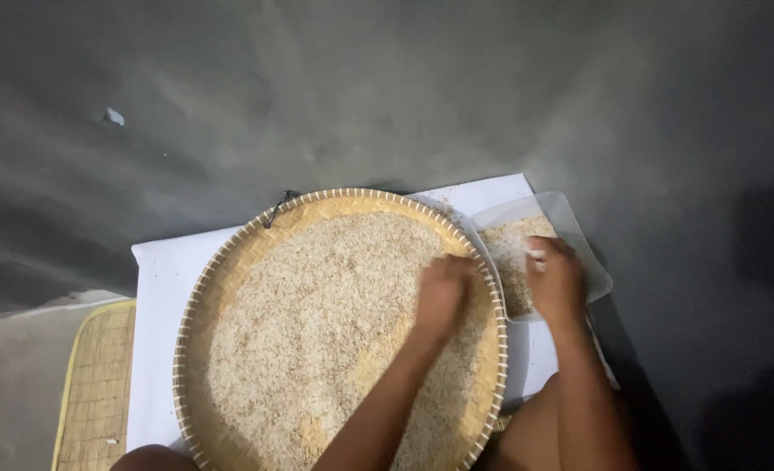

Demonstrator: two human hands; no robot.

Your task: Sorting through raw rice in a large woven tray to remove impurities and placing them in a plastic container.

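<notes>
Left hand (pixel 442 292) palm-down, fingers curled loosely into rice (pixel 317 323), near right rim of round woven bamboo tray (pixel 197 296). Right hand (pixel 554 277) fingers bent over clear plastic container (pixel 579 228) of rice, touching tray's right edge; whether it pinches anything, can't tell. Both sit on white sheet (pixel 160 288). Woven mat (pixel 99 384) lower left. Dark floor (pixel 361 96) open beyond the tray's far edge.

No labels, signs or screens are visible; one clear rectangular container (pixel 579 235) (possibly packaging) lies at right.
</notes>
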